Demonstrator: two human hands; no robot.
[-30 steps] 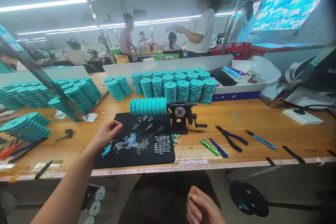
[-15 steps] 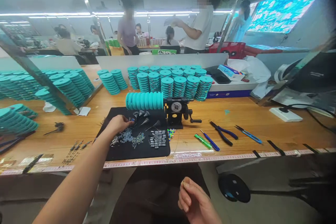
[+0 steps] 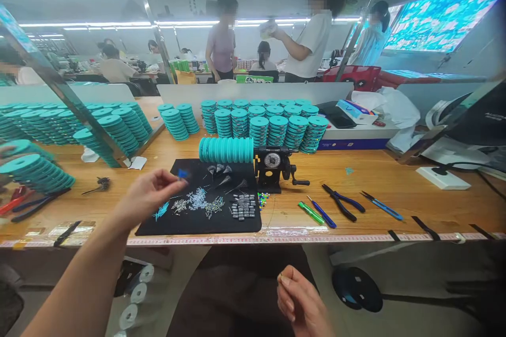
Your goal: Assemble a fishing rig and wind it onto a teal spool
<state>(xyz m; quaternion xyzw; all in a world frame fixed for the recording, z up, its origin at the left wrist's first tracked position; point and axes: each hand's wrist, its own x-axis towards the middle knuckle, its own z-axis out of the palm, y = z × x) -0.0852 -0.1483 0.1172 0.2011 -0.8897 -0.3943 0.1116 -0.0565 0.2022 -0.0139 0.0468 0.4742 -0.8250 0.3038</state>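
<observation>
A small blue piece sits pinched between the thumb and fingertips of the left hand, which is raised just above the black mat. The right hand hangs below the bench edge, its thumb and forefinger pressed together; whether anything thin lies between them is too small to tell. Sorted metal parts lie on the mat, beside a hand-cranked winder carrying teal spools. Pliers rest on the wooden workbench.
</observation>
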